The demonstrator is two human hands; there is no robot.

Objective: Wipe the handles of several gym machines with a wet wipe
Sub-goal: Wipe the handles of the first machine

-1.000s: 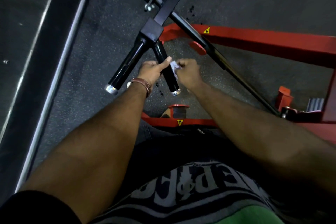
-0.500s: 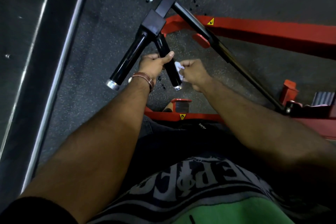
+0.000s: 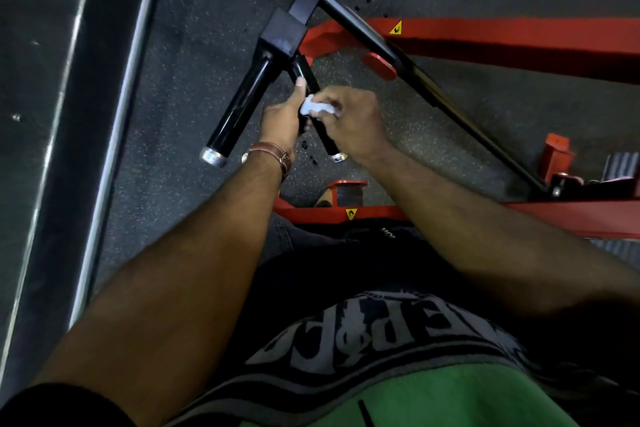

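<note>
Speckled rubber floor (image 3: 194,45) lies open around 2 black handles. On the right handle (image 3: 313,87), the right hand (image 3: 353,118) pinches a crumpled white wipe (image 3: 313,107); the left hand (image 3: 280,121) grips that handle, thumb extended. Beyond, the red frame (image 3: 502,42) carries 2 yellow warning stickers (image 3: 396,28), unreadable.

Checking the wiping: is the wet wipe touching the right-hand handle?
Touching. The head view shows the wet wipe pressed on the handle by the right hand.
</note>
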